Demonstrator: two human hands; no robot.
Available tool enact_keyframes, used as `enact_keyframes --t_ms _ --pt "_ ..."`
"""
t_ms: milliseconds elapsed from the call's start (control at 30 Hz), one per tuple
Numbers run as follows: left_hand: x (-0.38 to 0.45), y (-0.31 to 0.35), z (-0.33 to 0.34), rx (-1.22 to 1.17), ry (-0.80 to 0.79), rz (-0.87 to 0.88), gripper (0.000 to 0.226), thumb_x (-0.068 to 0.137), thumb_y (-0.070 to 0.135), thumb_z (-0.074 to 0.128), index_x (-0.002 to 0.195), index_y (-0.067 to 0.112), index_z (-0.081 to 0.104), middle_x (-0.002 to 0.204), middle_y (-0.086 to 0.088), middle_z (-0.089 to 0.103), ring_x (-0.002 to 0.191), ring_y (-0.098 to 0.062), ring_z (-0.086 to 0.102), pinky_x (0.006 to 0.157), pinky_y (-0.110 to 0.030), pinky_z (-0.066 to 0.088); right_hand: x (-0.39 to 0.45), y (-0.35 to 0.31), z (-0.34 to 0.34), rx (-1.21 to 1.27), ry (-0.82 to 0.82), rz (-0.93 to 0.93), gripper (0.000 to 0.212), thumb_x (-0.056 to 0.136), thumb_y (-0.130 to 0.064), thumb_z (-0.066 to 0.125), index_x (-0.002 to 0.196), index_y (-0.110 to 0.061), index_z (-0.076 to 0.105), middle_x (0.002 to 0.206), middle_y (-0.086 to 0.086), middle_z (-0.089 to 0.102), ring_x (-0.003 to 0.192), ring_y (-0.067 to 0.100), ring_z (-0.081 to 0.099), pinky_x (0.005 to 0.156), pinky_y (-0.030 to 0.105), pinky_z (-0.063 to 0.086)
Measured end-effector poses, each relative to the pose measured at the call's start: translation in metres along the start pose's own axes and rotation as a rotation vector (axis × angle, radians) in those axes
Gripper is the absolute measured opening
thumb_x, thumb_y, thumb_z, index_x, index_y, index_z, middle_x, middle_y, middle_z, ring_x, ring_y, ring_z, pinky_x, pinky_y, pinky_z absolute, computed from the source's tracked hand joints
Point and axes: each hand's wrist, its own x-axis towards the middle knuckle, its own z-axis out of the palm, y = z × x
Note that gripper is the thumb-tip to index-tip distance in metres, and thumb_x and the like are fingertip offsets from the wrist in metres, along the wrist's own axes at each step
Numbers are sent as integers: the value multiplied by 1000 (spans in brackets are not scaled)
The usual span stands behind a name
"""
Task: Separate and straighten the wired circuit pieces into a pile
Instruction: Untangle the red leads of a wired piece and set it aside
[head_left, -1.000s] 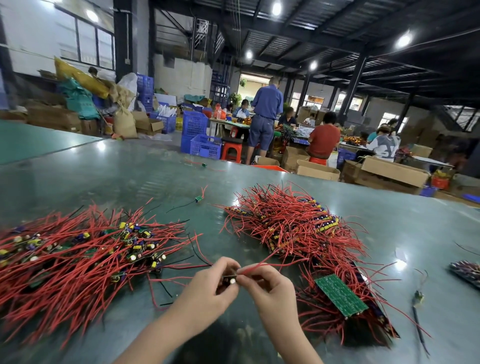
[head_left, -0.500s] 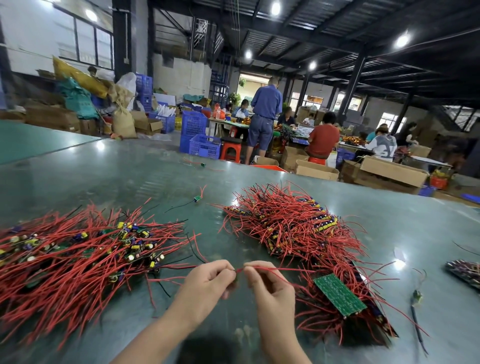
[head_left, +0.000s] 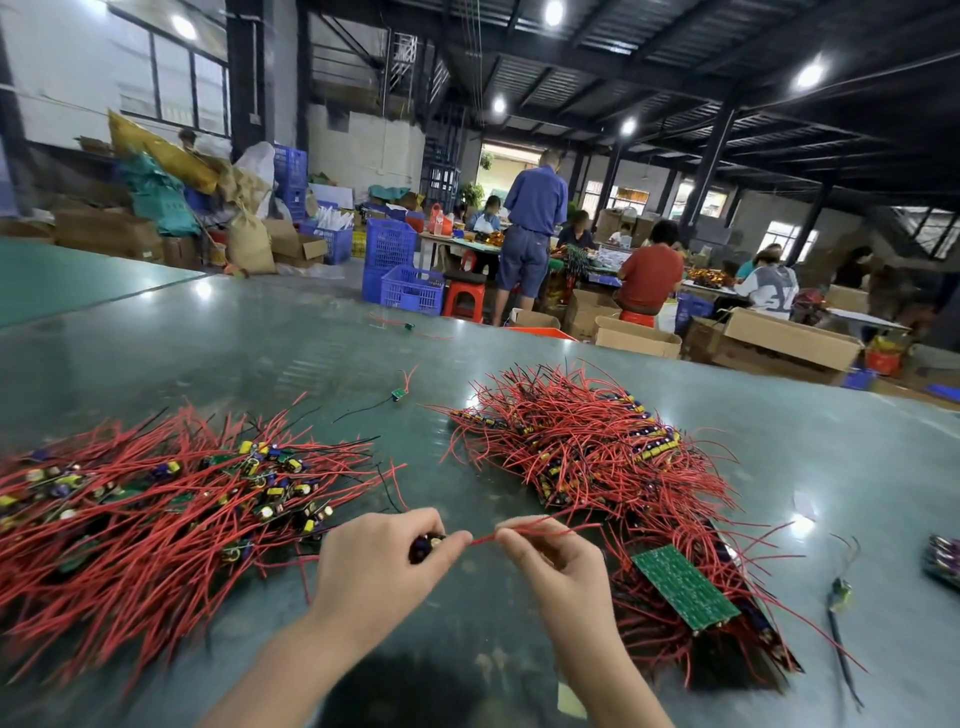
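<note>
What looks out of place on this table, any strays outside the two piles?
Yes. A wired piece lies alone between the piles, another stray sits near the far edge, and a loose piece lies right of the right pile. The bare green board rests tilted on top of that pile.

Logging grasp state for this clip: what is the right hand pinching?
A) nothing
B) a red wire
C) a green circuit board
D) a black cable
B: the right hand pinches a red wire that runs across to the piece gripped in the left hand.
</note>
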Motion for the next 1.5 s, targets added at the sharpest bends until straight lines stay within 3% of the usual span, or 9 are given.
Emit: enact_keyframes --t_ms 233,300,433,700,867,1033,1200,1333,1500 --pt "2 -9 3 41 62 38 63 66 75 26 64 23 62 48 3 58 56 -19 60 46 -23 24 2 -1 -9 -189 -101 9 21 74 -2 75 64 -20 69 59 -10 65 56 1 48 58 16 36" --pt "2 -11 3 17 67 33 63 67 76 27 64 23 61 47 3 56 53 -17 57 47 -24 25 2 -4 -9 -92 -93 48 17 76 -3 74 66 -18 71 62 -6 67 61 6 53 59 18 40" --pt "4 -14 1 -94 72 -25 61 62 83 29 55 26 52 40 5 43 43 -6 40 46 -20 25 0 -2 -7 199 2 196 8 80 -10 68 74 -14 71 53 -10 59 50 -4 50 47 7 37" --pt "8 -22 -2 -96 14 -40 66 46 96 26 46 32 44 48 19 51 44 0 41 47 -21 24 1 -10 -22 97 -290 212 10 65 -22 77 65 -15 71 59 -8 62 58 -2 52 55 8 39" --pt "8 -26 -1 6 26 -35 64 53 91 21 46 30 39 41 4 42 51 -10 47 50 -25 30 4 1 -14 202 0 291 12 79 -12 70 71 -19 75 60 -7 62 59 7 53 55 18 41" --pt "7 -21 2 20 65 -53 71 55 88 22 53 23 51 38 4 39 49 -12 44 50 -26 33 2 9 -5 281 189 259 7 77 -11 72 71 -15 73 73 7 65 77 27 55 77 40 41" --pt "6 -18 3 -36 56 -103 67 53 88 24 50 26 48 41 4 42 52 -13 47 52 -26 34 1 17 1 302 285 252 11 78 -10 72 69 -16 72 72 8 65 76 28 57 69 32 40" --pt "4 -6 10 44 78 -68 65 62 81 36 59 20 57 41 4 44 53 -18 55 45 -21 22 -4 25 7 219 459 213 10 79 -10 72 70 -14 71 67 2 68 70 22 60 62 29 40" --pt "5 -14 1 33 91 -109 61 68 78 55 45 24 37 36 3 34 46 -16 40 43 -19 20 -1 19 3 127 318 123 11 84 -11 67 73 -13 68 61 -5 61 63 13 52 61 32 41"
